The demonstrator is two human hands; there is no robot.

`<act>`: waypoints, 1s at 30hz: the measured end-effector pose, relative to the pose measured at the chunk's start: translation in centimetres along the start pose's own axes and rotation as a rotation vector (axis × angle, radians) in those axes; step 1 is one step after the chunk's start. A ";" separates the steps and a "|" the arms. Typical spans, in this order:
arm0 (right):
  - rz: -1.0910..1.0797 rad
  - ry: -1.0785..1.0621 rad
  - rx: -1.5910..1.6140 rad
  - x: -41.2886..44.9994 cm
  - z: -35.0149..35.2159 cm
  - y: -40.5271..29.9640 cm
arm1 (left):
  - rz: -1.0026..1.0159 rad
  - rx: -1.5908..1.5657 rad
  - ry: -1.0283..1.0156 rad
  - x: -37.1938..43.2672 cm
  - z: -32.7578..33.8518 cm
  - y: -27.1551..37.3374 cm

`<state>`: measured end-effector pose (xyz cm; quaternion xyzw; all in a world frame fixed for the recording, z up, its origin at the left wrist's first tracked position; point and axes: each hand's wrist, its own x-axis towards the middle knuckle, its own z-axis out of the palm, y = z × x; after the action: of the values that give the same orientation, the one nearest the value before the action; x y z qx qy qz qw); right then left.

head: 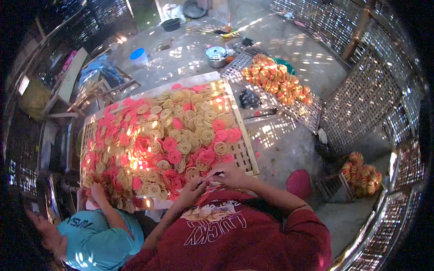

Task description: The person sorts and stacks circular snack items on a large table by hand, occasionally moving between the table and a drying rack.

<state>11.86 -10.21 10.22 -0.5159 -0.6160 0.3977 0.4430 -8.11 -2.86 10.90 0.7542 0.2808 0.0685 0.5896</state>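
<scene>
Close before my chest, my left hand (194,191) and my right hand (232,175) meet with their fingertips pinched together. Between them is a thin strand, too small to identify. Red string (200,199) hangs under my left hand. Both hands are at the near edge of a woven bamboo tray (249,159) in a pale frame. Round, coiled, lacy discs cover much of it: tan discs (206,136) and pink discs (174,157), overlapping in loose heaps.
At my left a person in a turquoise shirt (98,233) handles discs at the tray's corner. Bundled discs (278,79) lie on another woven rack (305,115); more bundles (362,174) sit at right. A red stool-like object (299,184), metal pot (216,57) and blue-topped container (139,57) stand around.
</scene>
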 end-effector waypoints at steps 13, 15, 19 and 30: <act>0.003 0.061 -0.043 -1.4 2.1 2.7 | 0.119 0.306 0.187 0.4 1.7 -1.1; 0.067 0.053 0.083 -2.1 1.9 2.7 | 0.133 0.397 0.152 0.6 2.1 -1.2; 0.158 0.054 0.208 -3.6 1.5 1.6 | 0.170 0.516 0.130 0.8 2.7 -1.3; 0.137 0.161 0.072 -4.5 1.9 4.3 | 0.062 0.463 0.124 2.6 3.8 0.6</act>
<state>11.61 -14.05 4.99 -0.5708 -0.5270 0.4065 0.4809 -4.06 -4.85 9.78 0.8720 0.3012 0.0666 0.3800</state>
